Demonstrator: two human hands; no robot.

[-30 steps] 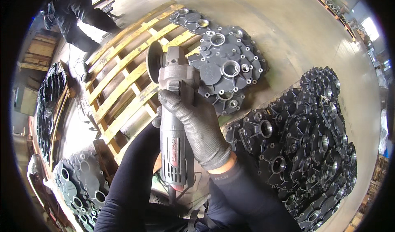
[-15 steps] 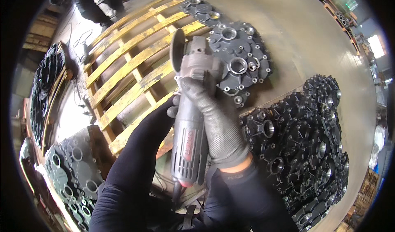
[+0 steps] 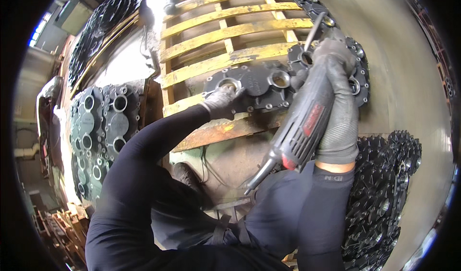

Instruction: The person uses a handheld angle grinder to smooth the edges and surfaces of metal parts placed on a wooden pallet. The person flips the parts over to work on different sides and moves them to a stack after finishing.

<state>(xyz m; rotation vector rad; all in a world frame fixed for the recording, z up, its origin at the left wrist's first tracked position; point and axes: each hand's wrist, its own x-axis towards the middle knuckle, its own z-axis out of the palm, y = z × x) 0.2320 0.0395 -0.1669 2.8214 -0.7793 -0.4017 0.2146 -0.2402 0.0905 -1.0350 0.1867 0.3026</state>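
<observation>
My right hand (image 3: 342, 120), in a grey glove, is wrapped round the body of an angle grinder (image 3: 305, 120). The grinder slants up to the right, with its thin disc (image 3: 314, 32) at the far end. With my gloved left hand (image 3: 222, 102) I grip a dark cast metal cover (image 3: 258, 83) at the rim of its left round opening. The cover lies across the near right part of the yellow pallet; the grinder and my right hand hide its right end. Another dark cast cover (image 3: 363, 74) shows partly behind the grinder head.
The slatted yellow wooden pallet (image 3: 211, 50) stretches ahead. Stacked cast covers stand at lower right (image 3: 377, 204), and more covers (image 3: 86, 122) stand at left. Farther left is a dark stack (image 3: 103, 36). A cable (image 3: 204, 168) hangs below the pallet's near edge, by my shoe (image 3: 186, 175).
My left hand has left the grinder's side and now grips a cast cover on the pallet. The grinder has swung to the right in my right hand. The whole view has shifted.
</observation>
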